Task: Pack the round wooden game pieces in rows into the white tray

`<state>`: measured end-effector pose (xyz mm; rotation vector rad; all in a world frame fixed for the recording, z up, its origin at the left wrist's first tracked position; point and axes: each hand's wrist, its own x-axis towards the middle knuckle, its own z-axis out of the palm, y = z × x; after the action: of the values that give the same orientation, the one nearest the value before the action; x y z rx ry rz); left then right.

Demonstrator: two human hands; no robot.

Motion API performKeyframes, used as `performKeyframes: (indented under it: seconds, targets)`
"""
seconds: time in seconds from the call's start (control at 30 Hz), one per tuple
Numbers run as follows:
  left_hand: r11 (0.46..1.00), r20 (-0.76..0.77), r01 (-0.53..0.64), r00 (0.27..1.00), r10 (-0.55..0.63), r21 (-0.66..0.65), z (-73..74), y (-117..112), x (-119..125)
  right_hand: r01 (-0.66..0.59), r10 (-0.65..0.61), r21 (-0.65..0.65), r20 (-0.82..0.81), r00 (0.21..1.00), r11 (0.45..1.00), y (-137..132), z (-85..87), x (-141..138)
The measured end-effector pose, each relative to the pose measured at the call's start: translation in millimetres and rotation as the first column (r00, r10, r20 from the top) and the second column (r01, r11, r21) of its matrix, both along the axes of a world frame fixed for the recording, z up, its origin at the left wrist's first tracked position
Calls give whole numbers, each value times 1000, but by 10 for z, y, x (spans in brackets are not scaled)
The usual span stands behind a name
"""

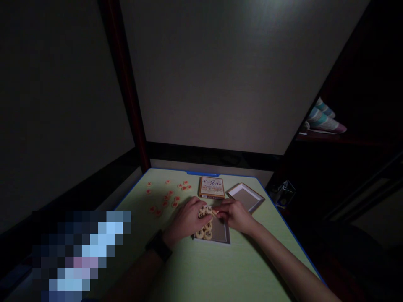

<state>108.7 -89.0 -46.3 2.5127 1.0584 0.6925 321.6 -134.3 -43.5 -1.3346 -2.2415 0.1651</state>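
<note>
My left hand is curled around a few pale round game pieces with dark marks, held over a shallow grey tray. More of these pieces lie in the tray's left part. My right hand meets the left one above the tray, its fingertips pinched on a piece at the edge of the handful. A dark watch sits on my left wrist.
The low table has a pale green top with a blue edge. Several pieces with red marks lie scattered at its far left. A printed box lid and an open box half lie beyond my hands. A glass object stands off the right edge.
</note>
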Motion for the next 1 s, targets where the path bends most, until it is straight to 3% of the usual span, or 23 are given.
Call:
performKeyframes:
  seconds: [0.27,0.67,1.0]
  targets:
    - [998,11,19,1000,-18,-53,6,28,-20,69,-70,-40,-8,998,997,-8,9,-35]
    - [999,97,47,994,-45,-21,-55,57,-1,109,-110,14,179,978,994,-46,13,-99]
    - [998,101,60,993,-56,-29,-70,78,-12,112,-114,23,143,983,993,-46,2,-97]
